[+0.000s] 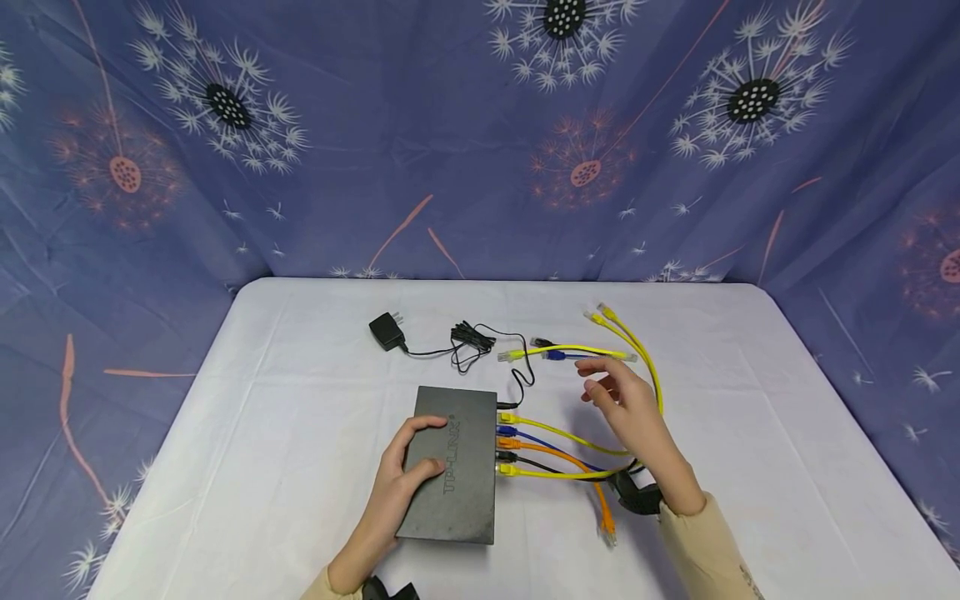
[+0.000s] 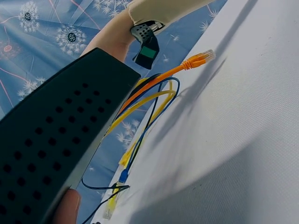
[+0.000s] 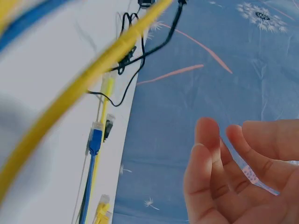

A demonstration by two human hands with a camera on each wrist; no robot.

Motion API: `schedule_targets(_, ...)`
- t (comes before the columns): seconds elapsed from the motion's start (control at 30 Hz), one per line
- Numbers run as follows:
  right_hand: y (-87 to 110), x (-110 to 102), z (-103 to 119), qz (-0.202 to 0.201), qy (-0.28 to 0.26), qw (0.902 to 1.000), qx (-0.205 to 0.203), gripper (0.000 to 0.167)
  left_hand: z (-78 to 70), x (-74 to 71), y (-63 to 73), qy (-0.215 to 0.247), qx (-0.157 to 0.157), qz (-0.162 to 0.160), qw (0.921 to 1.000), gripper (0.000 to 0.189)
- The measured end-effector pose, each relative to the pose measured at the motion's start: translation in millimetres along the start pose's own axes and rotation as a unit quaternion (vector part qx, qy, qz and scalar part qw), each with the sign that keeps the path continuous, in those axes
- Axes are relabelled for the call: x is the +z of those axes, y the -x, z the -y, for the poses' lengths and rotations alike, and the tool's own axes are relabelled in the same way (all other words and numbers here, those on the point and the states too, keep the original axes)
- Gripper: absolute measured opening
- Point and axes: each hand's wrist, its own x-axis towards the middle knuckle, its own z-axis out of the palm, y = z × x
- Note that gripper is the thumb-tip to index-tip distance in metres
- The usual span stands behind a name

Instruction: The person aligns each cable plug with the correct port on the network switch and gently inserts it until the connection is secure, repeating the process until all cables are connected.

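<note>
My left hand [image 1: 393, 483] grips a dark grey TP-LINK network switch [image 1: 468, 492] by its left side, thumb and a finger on the top face. In the left wrist view the vented side of the switch [image 2: 56, 130] is raised above the white cloth, which carries a broad shadow. Yellow, blue, orange and black network cables [image 1: 558, 431] run from the ports on its right side, along with a thin black power lead. My right hand [image 1: 630, 404] hovers over the cables with loosely bent fingers and nothing between them. An orange cable's clear plug [image 2: 201, 59] hangs free near the right wrist.
A black power adapter [image 1: 387, 332] lies at the back of the white table [image 1: 300, 433], with its bundled cord [image 1: 471, 336] beside it. Yellow, blue and black cable ends rest behind the right hand. A blue patterned curtain [image 1: 420, 167] encloses the back and sides.
</note>
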Motion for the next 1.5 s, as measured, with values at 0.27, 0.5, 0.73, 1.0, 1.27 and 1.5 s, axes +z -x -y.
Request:
schedule_targets(0.27, -15.7, -8, -8, 0.021, -0.040, 0.9989, 0.012, 0.025, 0.0, 0.3, 0.8, -0.001, -0.006, 0.003, 1.0000, 0.048)
schedule_targets(0.5, -27.3, -11, -10, 0.036, -0.058, 0.9974, 0.024, 0.028, -0.4, 0.4, 0.9, -0.003, -0.004, 0.003, 1.0000, 0.048)
schedule_targets(0.73, -39.7, -11, -10, 0.055, -0.061, 0.9953, 0.052, 0.029, -0.8, 0.9, 1.7, -0.001, -0.008, 0.004, 1.0000, 0.048)
schedule_targets(1.0, -52.0, -9, -31, 0.080, -0.071, 0.9920, 0.067, 0.031, -0.2, 0.8, 2.1, 0.002, -0.007, 0.005, 1.0000, 0.048)
schedule_targets(1.27, -59.4, -3, -46, 0.101, -0.090, 0.9848, 0.108, 0.034, -0.5, 1.4, 2.0, 0.001, -0.005, 0.004, 1.0000, 0.048)
schedule_targets(1.5, -64.9, 4, -60, 0.117, -0.128, 0.9751, 0.138, 0.037, -1.4, 2.0, 2.0, -0.005, -0.002, 0.005, 1.0000, 0.048)
